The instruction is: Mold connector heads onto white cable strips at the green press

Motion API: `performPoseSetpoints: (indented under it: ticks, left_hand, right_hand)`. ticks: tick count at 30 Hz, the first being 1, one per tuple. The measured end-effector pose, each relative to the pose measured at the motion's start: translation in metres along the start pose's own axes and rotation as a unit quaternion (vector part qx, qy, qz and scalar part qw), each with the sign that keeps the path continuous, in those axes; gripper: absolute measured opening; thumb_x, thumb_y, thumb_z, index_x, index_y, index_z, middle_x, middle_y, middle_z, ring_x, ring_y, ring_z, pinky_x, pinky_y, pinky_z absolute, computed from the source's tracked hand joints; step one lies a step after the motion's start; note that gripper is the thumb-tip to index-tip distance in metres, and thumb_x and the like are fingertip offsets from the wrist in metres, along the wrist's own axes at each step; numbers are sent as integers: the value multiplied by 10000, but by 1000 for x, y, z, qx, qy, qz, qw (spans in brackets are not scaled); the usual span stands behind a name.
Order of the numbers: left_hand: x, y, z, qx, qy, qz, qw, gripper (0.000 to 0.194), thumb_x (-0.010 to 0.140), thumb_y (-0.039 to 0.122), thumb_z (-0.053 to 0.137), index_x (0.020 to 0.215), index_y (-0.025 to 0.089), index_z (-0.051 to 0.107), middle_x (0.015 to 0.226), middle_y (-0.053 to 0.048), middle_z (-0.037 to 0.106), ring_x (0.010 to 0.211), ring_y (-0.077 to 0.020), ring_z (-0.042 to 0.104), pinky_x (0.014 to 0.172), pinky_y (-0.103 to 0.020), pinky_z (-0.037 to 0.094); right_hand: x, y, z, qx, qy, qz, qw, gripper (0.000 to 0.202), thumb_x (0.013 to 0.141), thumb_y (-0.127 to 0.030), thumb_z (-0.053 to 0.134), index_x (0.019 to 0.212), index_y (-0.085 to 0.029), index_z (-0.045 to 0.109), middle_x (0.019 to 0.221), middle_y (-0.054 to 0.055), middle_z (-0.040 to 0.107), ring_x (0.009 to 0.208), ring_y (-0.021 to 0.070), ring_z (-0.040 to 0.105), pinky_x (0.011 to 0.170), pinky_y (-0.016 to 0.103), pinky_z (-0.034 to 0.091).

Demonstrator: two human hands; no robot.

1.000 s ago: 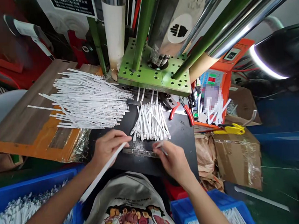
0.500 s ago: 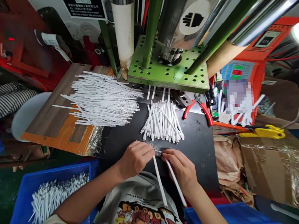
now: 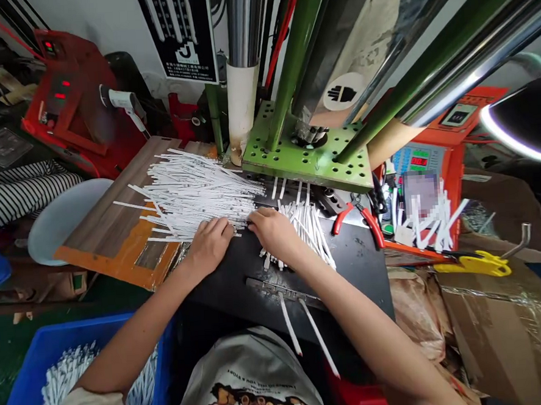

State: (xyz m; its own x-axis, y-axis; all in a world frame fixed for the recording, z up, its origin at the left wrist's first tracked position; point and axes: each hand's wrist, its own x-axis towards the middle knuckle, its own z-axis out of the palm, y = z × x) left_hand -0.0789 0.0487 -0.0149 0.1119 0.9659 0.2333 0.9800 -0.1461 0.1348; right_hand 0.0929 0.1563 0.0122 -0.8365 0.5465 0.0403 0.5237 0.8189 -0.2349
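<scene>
Strips [image 3: 319, 338] — two at one bar [image 3: 264, 286] — two hands [image 3: 210, 245] at the larger pile [image 3: 187, 192], grip unclear.

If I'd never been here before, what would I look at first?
Probably the big heap of white strips left of the middle, with the left hand at its near edge and the right hand by its right end. Next might come the green plate full of holes, beyond the hands, and the lamp with a glowing rim at the far right.
</scene>
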Motion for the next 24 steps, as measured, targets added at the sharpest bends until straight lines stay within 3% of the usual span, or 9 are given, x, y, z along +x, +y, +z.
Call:
performPoseSetpoints:
  ticks: [3, 6, 11, 13, 16, 17, 19, 22, 24]
  left_hand:
    - [5, -3, -3, -25, 20, -16, 999, 200, 983, 164, 394, 892, 168, 572, 860, -72, 629, 850, -224, 584, 794, -366, 418]
    - [13, -3, -17, -128, 91, -37, 987, 150, 982, 202, 425, 925, 176, 562, 864, -41, 646, 833, -187, 611, 804, -335, 454]
    - [23, 0, -53, -435, 235, -97, 864, 110, 944, 277, 581, 962, 183, 634, 882, 4, 662, 751, -111, 629, 716, -243, 521]
    - [20, 5, -59, -517, 235, -126, 814, 146, 944, 279, 596, 1040, 193, 664, 914, 6, 690, 806, -118, 656, 777, -269, 552]
    - [7, 21, -49, -604, 182, -162, 759, 213, 886, 270, 686, 1093, 219, 690, 895, 5, 724, 825, -142, 687, 812, -310, 585]
    - [2, 29, -42, -607, 165, -174, 757, 217, 859, 269, 716, 1071, 220, 704, 863, 3, 729, 793, -143, 691, 787, -302, 593]
    - [-10, 45, -26, -569, 136, -171, 793, 166, 827, 266, 743, 986, 216, 735, 817, -6, 726, 740, -140, 689, 721, -268, 592]
    - [-26, 68, -3, -466, 95, -79, 876, 91, 873, 201, 675, 924, 210, 750, 863, -28, 709, 750, -126, 678, 660, -216, 561]
    - [-34, 78, 7, -421, 74, -4, 904, 132, 901, 147, 623, 951, 201, 733, 905, -34, 708, 802, -125, 678, 705, -217, 555]
  right_hand:
    - [35, -12, 2, -39, -27, -7, 999, 176, 942, -120, 477, 1056, -123, 610, 945, 97, 651, 880, 219, 617, 737, 291, 401]
    - [28, -12, -9, -54, -29, -15, 998, 173, 911, -82, 485, 1009, -116, 623, 947, 116, 636, 894, 235, 596, 747, 308, 380]
    - [-63, 8, -29, -112, 19, 49, 992, 190, 863, -34, 504, 833, -146, 655, 887, 114, 608, 815, 233, 545, 699, 329, 364]
    - [-108, 14, -26, -52, 56, 98, 992, 197, 898, -68, 500, 855, -167, 664, 832, 82, 616, 763, 206, 548, 680, 313, 386]
    - [-164, 12, -6, 109, 127, 135, 976, 139, 949, -163, 519, 913, -195, 649, 829, 40, 669, 759, 171, 616, 674, 275, 461]
    - [-176, 9, 2, 157, 149, 137, 966, 116, 951, -176, 531, 929, -202, 642, 851, 31, 690, 780, 162, 643, 691, 265, 490]
    - [-193, 2, 18, 215, 187, 129, 950, 102, 944, -157, 545, 947, -210, 633, 909, 28, 718, 839, 155, 677, 751, 266, 534]
    - [-200, -5, 33, 218, 225, 117, 942, 119, 930, -118, 560, 972, -204, 630, 978, 56, 719, 908, 171, 678, 807, 310, 556]
    - [-200, -7, 37, 202, 232, 111, 945, 128, 924, -105, 565, 987, -199, 625, 993, 72, 711, 911, 178, 672, 803, 326, 557]
